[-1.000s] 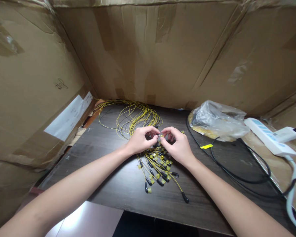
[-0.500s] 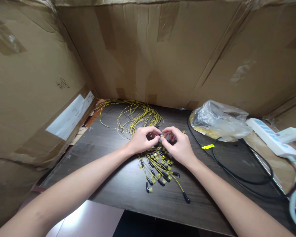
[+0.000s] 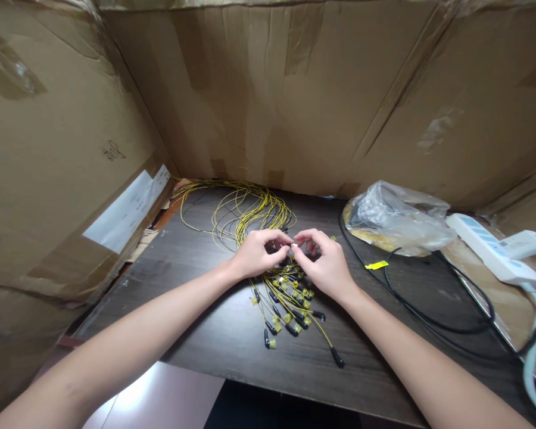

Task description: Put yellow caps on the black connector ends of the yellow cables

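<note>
Dark tabletop (image 3: 196,322) lay beneath both hands. Yellow wires (image 3: 250,217) looped beyond the left hand (image 3: 261,255) and off to its far left. That hand had thumb and forefinger drawn nearly together; could not tell whether they gripped anything. Right hand (image 3: 322,257) faced it, thumb and finger clamped, as far as could be judged, on a small pale piece. Black connectors (image 3: 290,329), several beside yellow caps (image 3: 272,344), lay fanned on the near side of both hands. Smallest: the pale piece (image 3: 293,245), at the right fingertips, just beside the left ones; right hand the nearer. Its long axis too small to read; the line between hands ran side to side.
</note>
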Demonstrator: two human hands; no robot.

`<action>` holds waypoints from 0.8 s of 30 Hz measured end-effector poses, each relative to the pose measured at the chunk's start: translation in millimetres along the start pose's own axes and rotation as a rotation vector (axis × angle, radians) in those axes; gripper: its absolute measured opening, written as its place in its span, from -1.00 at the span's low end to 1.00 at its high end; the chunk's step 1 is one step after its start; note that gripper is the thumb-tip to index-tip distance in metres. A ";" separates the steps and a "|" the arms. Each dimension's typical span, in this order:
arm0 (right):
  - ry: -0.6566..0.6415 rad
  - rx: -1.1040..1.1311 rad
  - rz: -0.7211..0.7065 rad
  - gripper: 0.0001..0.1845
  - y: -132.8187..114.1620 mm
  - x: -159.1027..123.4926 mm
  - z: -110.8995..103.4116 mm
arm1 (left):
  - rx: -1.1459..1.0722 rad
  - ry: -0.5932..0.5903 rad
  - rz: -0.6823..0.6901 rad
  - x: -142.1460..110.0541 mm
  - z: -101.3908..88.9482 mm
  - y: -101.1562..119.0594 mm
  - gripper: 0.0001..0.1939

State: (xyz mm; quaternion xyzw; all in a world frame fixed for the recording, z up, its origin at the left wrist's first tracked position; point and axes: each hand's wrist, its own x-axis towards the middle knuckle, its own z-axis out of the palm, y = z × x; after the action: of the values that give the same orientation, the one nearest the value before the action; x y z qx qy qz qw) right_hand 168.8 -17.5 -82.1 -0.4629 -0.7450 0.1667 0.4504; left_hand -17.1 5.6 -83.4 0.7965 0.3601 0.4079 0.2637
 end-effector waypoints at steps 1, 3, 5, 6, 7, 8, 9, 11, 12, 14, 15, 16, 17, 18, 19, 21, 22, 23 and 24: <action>0.000 -0.002 -0.001 -0.90 0.0 -0.1 0.0 | -0.001 -0.001 -0.002 0.1 0.0 0.0 -0.83; -0.002 -0.005 0.002 -0.90 0.1 -0.1 -0.1 | -0.005 -0.002 -0.006 0.1 -0.1 0.3 -0.84; -0.010 -0.002 0.003 -0.90 0.1 0.1 -0.2 | -0.010 -0.005 -0.013 0.0 0.0 0.7 -0.84; -0.014 0.001 0.002 -0.89 0.2 0.2 -0.2 | -0.012 -0.004 -0.016 0.0 0.0 1.0 -0.84; -0.017 0.005 0.002 -0.89 0.3 0.3 -0.2 | -0.014 -0.003 -0.018 0.0 0.1 1.3 -0.84; -0.021 0.008 0.003 -0.88 0.3 0.4 -0.2 | -0.016 -0.003 -0.020 0.0 0.1 1.5 -0.84; -0.025 0.010 0.004 -0.88 0.4 0.5 -0.2 | -0.018 -0.002 -0.021 0.0 0.1 1.7 -0.84; -0.029 0.012 0.008 -0.88 0.4 0.7 -0.2 | -0.022 -0.005 -0.022 0.1 0.0 1.9 -0.84; -0.031 0.014 0.010 -0.87 0.4 0.8 -0.2 | -0.023 -0.005 -0.023 0.2 -0.1 1.9 -0.84; -0.030 0.018 0.011 -0.87 0.3 1.0 -0.3 | -0.026 -0.003 -0.025 0.3 -0.3 1.9 -0.84; -0.029 0.019 0.011 -0.87 0.2 1.1 -0.3 | -0.030 0.000 -0.026 0.4 -0.3 1.8 -0.84; -0.028 0.019 0.011 -0.87 0.1 1.2 -0.3 | -0.033 0.003 -0.027 0.4 -0.3 1.6 -0.84; -0.029 0.019 0.012 -0.87 0.1 1.2 -0.3 | -0.037 0.006 -0.029 0.4 -0.3 1.4 -0.83; -0.027 0.018 0.010 -0.87 0.1 1.3 -0.2 | -0.039 0.006 -0.030 0.4 -0.2 1.2 -0.83; -0.025 0.018 0.008 -0.87 0.3 1.2 0.0 | -0.041 0.006 -0.030 0.4 -0.1 1.0 -0.83; -0.018 0.020 0.002 -0.87 0.8 1.1 0.4 | -0.042 0.006 -0.032 0.4 0.2 0.5 -0.83; -0.014 0.021 -0.002 -0.87 1.1 1.0 0.6 | -0.042 0.007 -0.030 0.4 0.3 0.3 -0.83; -0.009 0.022 -0.005 -0.86 1.3 0.9 0.7 | -0.043 0.007 -0.029 0.3 0.5 0.2 -0.83; -0.007 0.024 -0.007 -0.86 1.5 0.7 0.7 | -0.042 0.008 -0.027 0.2 0.6 0.1 -0.83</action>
State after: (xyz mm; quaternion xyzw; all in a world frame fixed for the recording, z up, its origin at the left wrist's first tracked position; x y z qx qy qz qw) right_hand 168.9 -16.0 -83.1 -0.4544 -0.7461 0.1758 0.4538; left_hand -16.5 5.6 -83.5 0.7841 0.3633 0.4149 0.2847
